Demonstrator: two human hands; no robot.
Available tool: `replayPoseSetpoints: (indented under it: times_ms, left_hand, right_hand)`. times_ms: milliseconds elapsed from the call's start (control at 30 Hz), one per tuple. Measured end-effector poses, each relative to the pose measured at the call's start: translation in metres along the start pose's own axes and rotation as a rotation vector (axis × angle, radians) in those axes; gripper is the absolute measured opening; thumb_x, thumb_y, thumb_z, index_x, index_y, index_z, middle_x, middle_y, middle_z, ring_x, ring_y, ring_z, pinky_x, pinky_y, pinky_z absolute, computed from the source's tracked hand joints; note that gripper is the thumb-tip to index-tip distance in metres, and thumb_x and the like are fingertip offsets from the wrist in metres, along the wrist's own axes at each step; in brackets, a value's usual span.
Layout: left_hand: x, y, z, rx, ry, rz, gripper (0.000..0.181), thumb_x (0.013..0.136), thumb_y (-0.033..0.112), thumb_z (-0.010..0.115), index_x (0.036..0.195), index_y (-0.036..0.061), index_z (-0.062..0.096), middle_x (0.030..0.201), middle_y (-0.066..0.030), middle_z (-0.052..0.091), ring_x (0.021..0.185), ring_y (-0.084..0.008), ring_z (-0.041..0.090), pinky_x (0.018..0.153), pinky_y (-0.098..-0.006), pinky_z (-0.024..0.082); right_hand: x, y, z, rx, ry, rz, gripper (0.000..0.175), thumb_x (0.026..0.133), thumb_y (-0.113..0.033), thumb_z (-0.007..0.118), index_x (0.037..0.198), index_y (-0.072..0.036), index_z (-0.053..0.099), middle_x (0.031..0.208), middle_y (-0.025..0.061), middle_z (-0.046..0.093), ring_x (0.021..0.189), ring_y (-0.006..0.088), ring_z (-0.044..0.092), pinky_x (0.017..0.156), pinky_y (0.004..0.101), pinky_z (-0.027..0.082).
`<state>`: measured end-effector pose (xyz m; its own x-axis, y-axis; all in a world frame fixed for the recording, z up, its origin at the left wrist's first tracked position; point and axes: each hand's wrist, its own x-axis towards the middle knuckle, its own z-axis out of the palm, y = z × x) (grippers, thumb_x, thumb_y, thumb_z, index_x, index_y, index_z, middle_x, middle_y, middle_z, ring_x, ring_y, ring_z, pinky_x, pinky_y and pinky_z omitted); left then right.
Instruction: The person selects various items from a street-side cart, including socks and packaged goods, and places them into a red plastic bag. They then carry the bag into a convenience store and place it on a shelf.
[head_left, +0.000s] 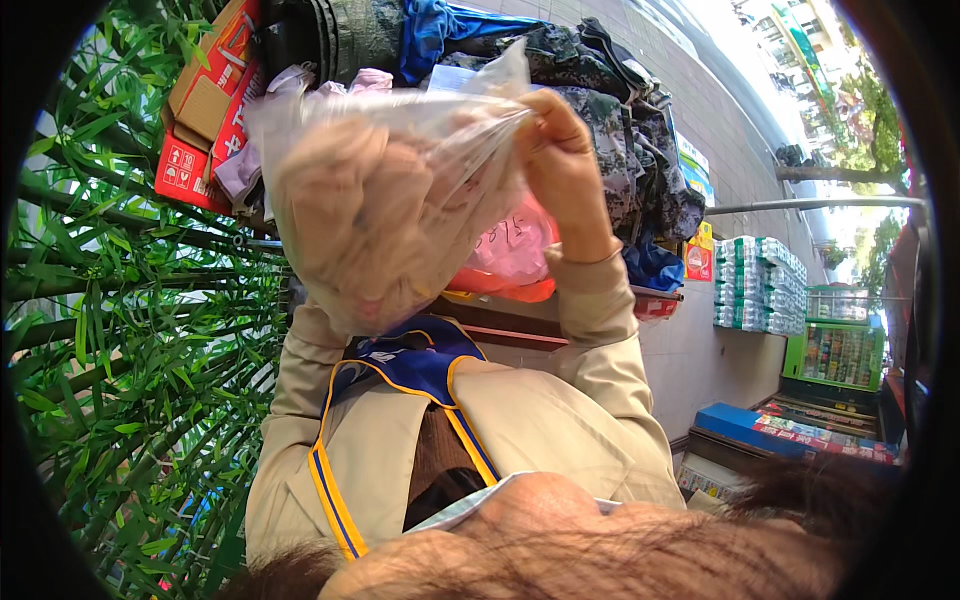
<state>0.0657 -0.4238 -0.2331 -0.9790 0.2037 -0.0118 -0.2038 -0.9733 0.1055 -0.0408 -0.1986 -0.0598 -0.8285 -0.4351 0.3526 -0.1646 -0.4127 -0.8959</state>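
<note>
A clear plastic bag (480, 165) is held up in front of my chest, with blurred skin-toned contents (352, 187) showing through it. My right hand (559, 146) pinches its gathered upper edge between thumb and fingers. My left sleeve (307, 330) runs up behind the bag; whether my left hand is inside or behind it, and what it grips, I cannot tell. Below my right hand lies a pink plastic bag (517, 240) bearing handwriting, with a red-orange plastic edge (517, 289) under it.
Camouflage clothing (600, 142) is heaped beyond my right hand. A red cardboard box (202, 112) stands at the upper left, beside bamboo foliage (127, 285). Wrapped packs (757, 285) are stacked on the pavement at the right, near a green-framed display cabinet (836, 352).
</note>
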Motion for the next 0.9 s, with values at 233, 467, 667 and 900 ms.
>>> replayPoseSetpoints:
  times_ms: [233,467,667,900]
  left_hand:
    - [-0.003,-0.013,0.031,0.209,-0.04,0.045,0.068,0.099,0.047,0.038,0.148,0.0015,0.027,0.149,-0.0171,0.037,0.125,-0.0281,0.039,0.105,-0.042,0.032]
    - [-0.01,-0.008,0.017,-0.127,0.061,-0.046,0.066,0.1,0.043,0.04,0.149,0.0007,0.026,0.151,-0.0172,0.035,0.138,-0.0333,0.036,0.116,-0.0474,0.029]
    - [-0.005,-0.01,0.04,0.326,-0.064,-0.049,0.069,0.097,0.038,0.051,0.149,0.0009,0.026,0.152,-0.0169,0.034,0.141,-0.0314,0.031,0.117,-0.0435,0.028]
    - [-0.011,0.006,0.029,0.492,-0.046,-0.044,0.079,0.091,0.04,0.064,0.153,0.0102,0.024,0.157,-0.0093,0.028,0.053,-0.0042,0.033,0.05,-0.0174,0.03]
  right_hand:
    - [-0.043,0.029,0.021,0.443,0.238,0.043,0.012,0.1,-0.006,0.052,0.108,-0.005,0.06,0.1,0.0033,0.066,0.09,0.008,0.061,0.082,0.0225,0.049]
    - [-0.065,0.028,0.014,0.775,0.379,0.18,0.013,0.102,-0.013,0.047,0.11,-0.009,0.056,0.112,0.0049,0.064,0.103,0.0131,0.063,0.096,0.0291,0.052]
    - [-0.087,0.043,-0.025,0.765,0.407,0.086,0.017,0.103,-0.012,0.043,0.118,-0.008,0.05,0.122,0.009,0.06,0.111,0.0189,0.061,0.099,0.0353,0.052]
    - [-0.119,0.014,-0.071,0.69,0.534,-0.116,0.019,0.099,-0.004,0.047,0.115,-0.006,0.057,0.124,0.0145,0.061,0.119,0.0255,0.058,0.106,0.0433,0.047]
